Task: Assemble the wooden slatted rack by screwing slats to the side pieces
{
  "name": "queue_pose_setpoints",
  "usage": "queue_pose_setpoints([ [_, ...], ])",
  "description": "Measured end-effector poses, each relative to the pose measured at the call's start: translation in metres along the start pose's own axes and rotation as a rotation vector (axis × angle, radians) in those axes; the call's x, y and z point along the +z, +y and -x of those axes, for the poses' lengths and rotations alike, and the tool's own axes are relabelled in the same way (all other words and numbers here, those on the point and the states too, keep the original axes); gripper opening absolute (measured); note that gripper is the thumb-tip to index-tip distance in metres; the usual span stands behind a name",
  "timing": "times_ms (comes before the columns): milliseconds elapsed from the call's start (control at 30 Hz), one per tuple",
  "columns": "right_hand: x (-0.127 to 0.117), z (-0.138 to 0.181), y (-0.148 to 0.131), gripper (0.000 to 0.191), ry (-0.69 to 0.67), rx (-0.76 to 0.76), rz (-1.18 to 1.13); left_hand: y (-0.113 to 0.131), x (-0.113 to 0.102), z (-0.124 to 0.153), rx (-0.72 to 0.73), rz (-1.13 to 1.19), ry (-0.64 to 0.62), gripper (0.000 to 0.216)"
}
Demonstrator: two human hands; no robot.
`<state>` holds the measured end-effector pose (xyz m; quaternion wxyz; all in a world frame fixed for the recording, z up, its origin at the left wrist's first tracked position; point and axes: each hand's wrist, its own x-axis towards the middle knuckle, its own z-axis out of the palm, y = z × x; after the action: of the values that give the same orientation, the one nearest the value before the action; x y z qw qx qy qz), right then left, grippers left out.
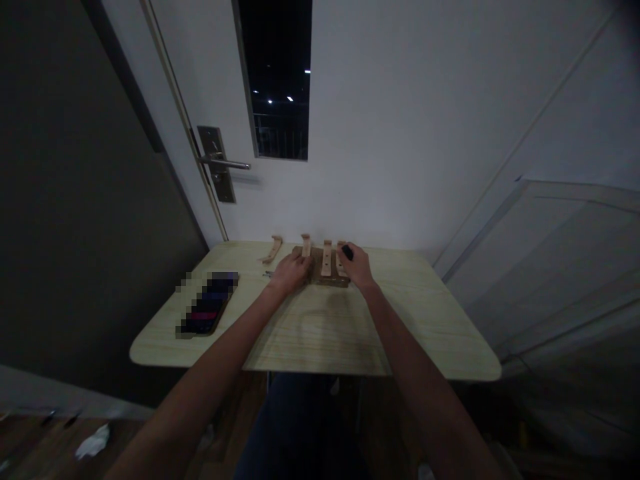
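Black object (347,252) in closed right grip (359,267)

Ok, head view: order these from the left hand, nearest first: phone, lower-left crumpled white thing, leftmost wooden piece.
1. Leftmost wooden piece, just beyond the left hand.
2. Phone, left on the table.
3. Crumpled white thing, on the floor.

Both my forearms are slanting forward and inward, bare. My left forearm (235,339) is angling up to the right, the left wrist (278,285) lying low. My left hand (294,269) is facing back-up, fingers pointing ahead and bending slightly. My right forearm (410,347) is angling up to the left. My right hand (357,267) is gripping, fingers curling in. Hands are sitting about level, near each other, not touching. My legs (295,427) are showing below, between the forearms.
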<state>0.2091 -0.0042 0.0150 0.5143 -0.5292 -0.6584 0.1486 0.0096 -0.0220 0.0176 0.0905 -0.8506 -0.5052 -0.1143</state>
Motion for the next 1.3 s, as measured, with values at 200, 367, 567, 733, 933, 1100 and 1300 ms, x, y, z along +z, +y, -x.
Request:
queue_pose_setpoints([
  [200, -0.003, -0.002, 0.006, 0.026, -0.007, 0.030, -0.004, -0.012, 0.001, 0.000, 0.073, 0.150, 0.053, 0.035],
  [367, -0.004, -0.007, 0.022, 0.022, -0.039, 0.082, -0.006, -0.036, 0.022, 0.000, 0.000, 0.381, 0.121, 0.071],
  [567, 0.003, -0.008, 0.045, 0.024, -0.127, 0.158, -0.060, -0.052, 0.045, -0.007, -0.018, 0.573, 0.116, 0.051],
  [733, 0.007, -0.012, 0.057, 0.038, -0.217, 0.154, -0.140, -0.046, 0.045, -0.016, -0.059, 0.564, 0.150, 0.034],
  [933, 0.006, -0.013, 0.064, 0.040, -0.282, 0.150, -0.210, -0.050, 0.037, -0.023, -0.007, 0.647, 0.063, 0.023],
  [1100, 0.011, -0.012, 0.063, 0.027, -0.250, 0.145, -0.228, -0.048, 0.045, -0.030, -0.129, 0.690, 0.167, 0.031],
  [1300, 0.015, -0.019, 0.065, 0.026, -0.220, 0.130, -0.239, -0.048, 0.054, -0.034, -0.196, 0.738, 0.124, 0.030],
])
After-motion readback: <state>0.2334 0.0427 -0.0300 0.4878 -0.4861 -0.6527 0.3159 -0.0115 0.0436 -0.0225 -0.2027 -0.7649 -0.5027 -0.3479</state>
